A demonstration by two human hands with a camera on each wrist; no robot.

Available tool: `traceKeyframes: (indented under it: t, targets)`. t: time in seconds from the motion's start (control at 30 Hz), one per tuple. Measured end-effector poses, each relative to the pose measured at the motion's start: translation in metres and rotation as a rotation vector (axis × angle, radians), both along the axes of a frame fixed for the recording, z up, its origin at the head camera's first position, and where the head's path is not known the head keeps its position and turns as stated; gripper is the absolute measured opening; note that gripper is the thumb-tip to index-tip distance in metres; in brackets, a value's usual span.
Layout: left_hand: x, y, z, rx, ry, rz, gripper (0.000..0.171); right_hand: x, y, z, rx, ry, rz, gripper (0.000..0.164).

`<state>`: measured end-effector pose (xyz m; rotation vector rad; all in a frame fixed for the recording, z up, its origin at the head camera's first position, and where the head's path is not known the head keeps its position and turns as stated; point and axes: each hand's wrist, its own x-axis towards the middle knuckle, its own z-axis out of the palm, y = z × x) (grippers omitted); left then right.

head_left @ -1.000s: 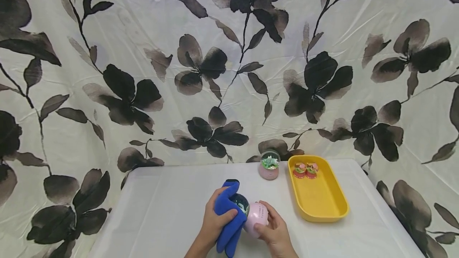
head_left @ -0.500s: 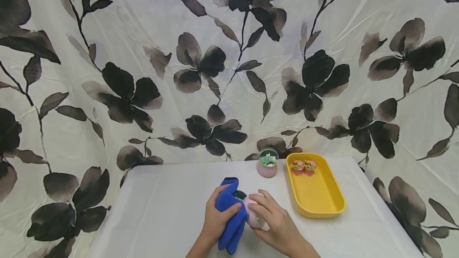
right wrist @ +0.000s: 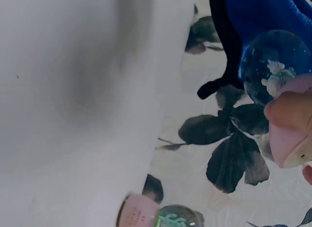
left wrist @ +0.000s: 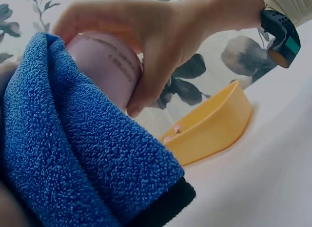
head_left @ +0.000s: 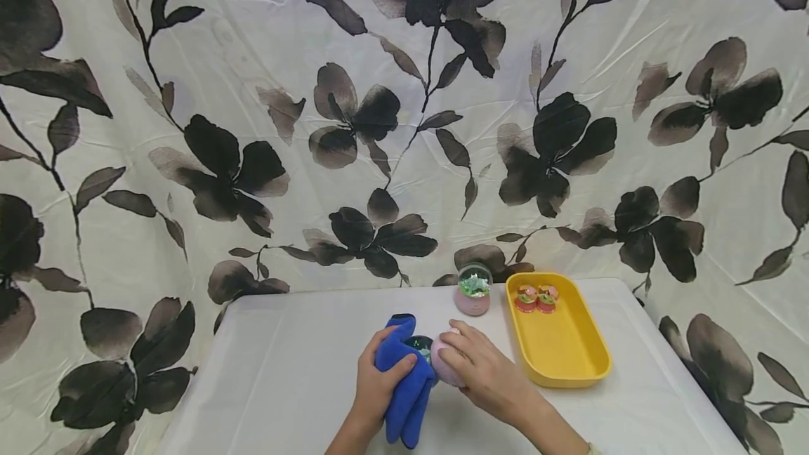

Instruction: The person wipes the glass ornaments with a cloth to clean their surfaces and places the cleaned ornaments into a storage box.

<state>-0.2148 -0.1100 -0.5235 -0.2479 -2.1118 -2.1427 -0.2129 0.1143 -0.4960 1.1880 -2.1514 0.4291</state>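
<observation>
A snow globe with a clear dome and a pink base (head_left: 444,364) is held tilted on its side between both hands. My left hand (head_left: 374,383) grips a folded blue terry cloth (head_left: 404,402), which lies against the dome. In the right wrist view the dome (right wrist: 267,66) shows small white figures and glitter inside. My right hand (head_left: 493,374) holds the base, its fingers curled over the far side. Brownish lettering marks the pink base (left wrist: 105,66) in the left wrist view. The cloth hides part of the dome.
A second snow globe (head_left: 474,292) with a pink base stands upright at the table's back edge. Right of it lies a yellow tray (head_left: 562,376) holding two small red-and-pink trinkets (head_left: 537,299). A floral curtain (head_left: 354,181) hangs behind the white table (head_left: 284,364).
My right hand has shifted its hold from the base's lower right up over its top, with the forearm now further right. The left hand still holds the cloth against the dome.
</observation>
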Motion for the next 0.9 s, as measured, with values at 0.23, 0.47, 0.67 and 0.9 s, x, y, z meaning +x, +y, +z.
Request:
traceKeyframes:
  t: [0.23, 0.47, 0.67, 0.9]
  targets:
    - [0.001, -0.001, 0.003, 0.036, 0.0, -0.061, 0.048, -0.003, -0.003, -0.003, 0.012, 0.012, -0.156, 0.066]
    - [0.001, 0.0, 0.012, 0.102, 0.002, -0.148, 0.048, -0.015, 0.0, -0.008, -0.187, -0.048, -0.131, 0.069]
    - [0.003, 0.001, 0.009, 0.122, -0.032, -0.19, 0.049, -0.014, 0.001, -0.014, -0.225, -0.074, -0.112, 0.073]
    - [0.001, 0.0, 0.008, 0.116, -0.043, -0.2, 0.049, -0.01, -0.006, -0.022, -0.246, -0.103, -0.132, 0.075]
